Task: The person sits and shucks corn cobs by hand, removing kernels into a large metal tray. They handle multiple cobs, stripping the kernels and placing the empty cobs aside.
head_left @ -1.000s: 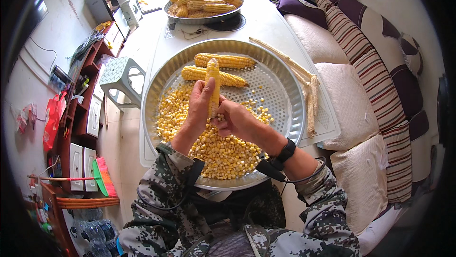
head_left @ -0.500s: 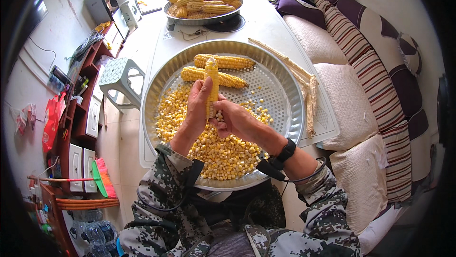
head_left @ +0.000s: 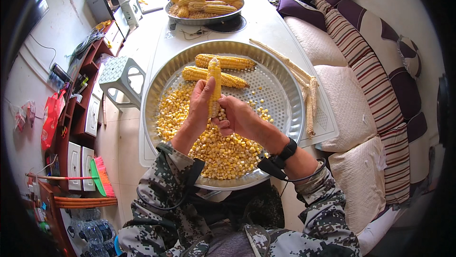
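Observation:
My left hand (head_left: 198, 105) is closed around an ear of corn (head_left: 214, 77), which stands tip-up over a large round metal pan (head_left: 297, 109). My right hand (head_left: 237, 117) grips the lower part of the same ear, its thumb pressed against the kernels; the fingers beneath are partly hidden. Loose yellow and pale kernels (head_left: 223, 157) cover the near and left part of the pan. Two more ears lie at its far side, one corn ear (head_left: 225, 61) behind the other corn ear (head_left: 194, 73). Small holes dot the pan's floor.
Bare cobs (head_left: 311, 105) lie on the white table (head_left: 266, 19) to the pan's right. A second pan (head_left: 204, 21) heaped with corn stands farther back. A plastic stool (head_left: 122, 79) is at the left, a sofa (head_left: 346, 100) along the right, and a broom (head_left: 102, 176) lower left.
Both hands remain on the ear of corn, which has shifted very slightly to the right. The pan, cobs and other ears look the same.

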The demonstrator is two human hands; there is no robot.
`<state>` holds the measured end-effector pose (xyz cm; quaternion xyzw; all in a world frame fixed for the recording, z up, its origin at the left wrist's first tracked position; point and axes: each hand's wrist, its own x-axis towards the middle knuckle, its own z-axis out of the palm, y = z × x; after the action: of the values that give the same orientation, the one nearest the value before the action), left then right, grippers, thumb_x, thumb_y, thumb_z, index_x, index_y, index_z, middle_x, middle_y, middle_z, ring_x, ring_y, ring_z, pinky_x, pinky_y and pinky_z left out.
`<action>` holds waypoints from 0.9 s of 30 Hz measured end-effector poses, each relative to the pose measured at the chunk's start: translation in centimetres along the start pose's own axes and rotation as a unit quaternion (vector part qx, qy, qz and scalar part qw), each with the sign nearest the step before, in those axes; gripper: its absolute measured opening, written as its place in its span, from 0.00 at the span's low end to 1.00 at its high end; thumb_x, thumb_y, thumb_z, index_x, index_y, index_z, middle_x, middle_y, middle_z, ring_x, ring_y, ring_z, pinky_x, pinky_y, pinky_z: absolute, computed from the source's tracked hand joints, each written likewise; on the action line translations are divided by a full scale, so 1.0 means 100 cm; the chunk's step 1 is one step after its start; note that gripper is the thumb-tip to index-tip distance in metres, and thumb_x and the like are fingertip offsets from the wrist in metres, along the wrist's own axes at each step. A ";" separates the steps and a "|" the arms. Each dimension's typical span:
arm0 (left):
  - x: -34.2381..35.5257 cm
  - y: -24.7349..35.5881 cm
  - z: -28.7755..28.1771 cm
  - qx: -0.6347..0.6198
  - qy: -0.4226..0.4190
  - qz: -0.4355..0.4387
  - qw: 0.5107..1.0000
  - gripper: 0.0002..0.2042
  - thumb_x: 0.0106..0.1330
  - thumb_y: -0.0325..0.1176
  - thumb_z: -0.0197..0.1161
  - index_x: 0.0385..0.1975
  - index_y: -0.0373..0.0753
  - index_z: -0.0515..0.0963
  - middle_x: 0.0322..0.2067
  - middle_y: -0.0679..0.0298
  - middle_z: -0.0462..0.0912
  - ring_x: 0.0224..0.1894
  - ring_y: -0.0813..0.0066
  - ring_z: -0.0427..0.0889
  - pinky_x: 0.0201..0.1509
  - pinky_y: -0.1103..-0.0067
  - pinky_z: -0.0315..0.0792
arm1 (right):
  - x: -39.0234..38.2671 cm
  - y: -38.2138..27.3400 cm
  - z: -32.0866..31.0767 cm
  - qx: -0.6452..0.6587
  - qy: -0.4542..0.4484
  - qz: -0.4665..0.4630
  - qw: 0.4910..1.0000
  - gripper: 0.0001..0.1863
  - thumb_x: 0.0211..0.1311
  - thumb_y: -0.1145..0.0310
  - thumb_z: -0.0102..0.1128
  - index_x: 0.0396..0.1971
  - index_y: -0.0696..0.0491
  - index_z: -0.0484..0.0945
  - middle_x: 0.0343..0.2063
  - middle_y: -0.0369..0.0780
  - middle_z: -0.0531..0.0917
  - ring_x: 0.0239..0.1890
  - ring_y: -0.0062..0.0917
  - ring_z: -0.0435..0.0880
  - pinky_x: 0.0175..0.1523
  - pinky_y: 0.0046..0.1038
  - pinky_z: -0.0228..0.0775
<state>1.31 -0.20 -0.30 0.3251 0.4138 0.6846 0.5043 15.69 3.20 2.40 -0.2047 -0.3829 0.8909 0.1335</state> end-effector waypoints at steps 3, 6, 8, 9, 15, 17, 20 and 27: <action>-0.001 0.000 0.001 -0.003 0.002 0.003 1.000 0.18 0.74 0.53 0.56 0.37 0.44 0.67 0.28 0.69 0.74 0.27 0.87 0.73 0.30 0.86 0.71 | 0.001 0.003 0.001 -0.024 0.010 -0.015 1.000 0.13 0.74 0.57 0.38 0.45 0.49 0.67 0.30 0.33 0.71 0.24 0.17 0.68 0.24 0.21 0.55; 0.000 -0.002 -0.003 0.015 -0.017 0.005 1.000 0.16 0.76 0.52 0.53 0.41 0.45 0.69 0.30 0.71 0.73 0.28 0.87 0.74 0.29 0.85 0.73 | 0.000 0.002 0.002 -0.031 0.008 -0.009 0.999 0.12 0.75 0.58 0.37 0.45 0.49 0.67 0.29 0.33 0.71 0.25 0.16 0.67 0.23 0.20 0.55; -0.001 -0.002 -0.001 0.019 -0.015 0.013 1.000 0.17 0.75 0.52 0.56 0.38 0.44 0.68 0.29 0.71 0.74 0.28 0.88 0.72 0.30 0.86 0.71 | 0.001 0.002 0.001 -0.044 0.029 -0.008 0.999 0.12 0.74 0.58 0.37 0.45 0.48 0.67 0.29 0.33 0.70 0.25 0.16 0.67 0.24 0.20 0.54; -0.002 -0.001 0.001 0.021 -0.016 0.016 1.000 0.17 0.74 0.52 0.57 0.36 0.44 0.67 0.28 0.70 0.74 0.28 0.88 0.71 0.30 0.86 0.70 | 0.001 0.002 0.001 -0.050 0.040 -0.009 0.998 0.12 0.74 0.59 0.37 0.45 0.48 0.67 0.29 0.33 0.70 0.25 0.16 0.67 0.24 0.20 0.54; 0.000 -0.003 -0.001 0.054 -0.004 0.019 0.998 0.16 0.76 0.51 0.54 0.37 0.45 0.68 0.29 0.73 0.72 0.28 0.88 0.71 0.29 0.87 0.67 | -0.003 -0.002 0.009 -0.025 0.036 -0.001 0.999 0.11 0.75 0.58 0.38 0.47 0.46 0.67 0.28 0.32 0.70 0.24 0.14 0.66 0.24 0.19 0.54; 0.000 -0.004 -0.003 0.051 -0.006 0.020 0.998 0.16 0.75 0.52 0.57 0.37 0.44 0.68 0.28 0.72 0.73 0.27 0.88 0.71 0.29 0.86 0.68 | -0.002 0.001 0.007 -0.025 0.048 0.001 0.999 0.12 0.75 0.58 0.39 0.48 0.46 0.67 0.29 0.32 0.70 0.23 0.14 0.65 0.24 0.19 0.54; 0.001 -0.006 -0.004 0.048 -0.012 0.023 0.999 0.17 0.74 0.52 0.57 0.37 0.44 0.68 0.28 0.71 0.74 0.27 0.88 0.70 0.29 0.86 0.68 | -0.001 0.004 0.006 -0.070 0.075 0.001 0.995 0.13 0.75 0.56 0.40 0.48 0.46 0.68 0.30 0.32 0.71 0.23 0.14 0.64 0.25 0.19 0.54; -0.002 -0.002 0.000 0.061 -0.001 -0.006 0.998 0.17 0.75 0.54 0.54 0.38 0.45 0.69 0.28 0.71 0.73 0.28 0.88 0.70 0.29 0.86 0.68 | -0.003 -0.001 0.005 -0.037 0.059 0.008 0.998 0.14 0.76 0.55 0.39 0.48 0.47 0.68 0.31 0.34 0.72 0.25 0.16 0.67 0.25 0.20 0.56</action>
<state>1.48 -0.39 -0.44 0.3535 0.4558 0.6548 0.4883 15.73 2.87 2.86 -0.2649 -0.4057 0.8634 0.1406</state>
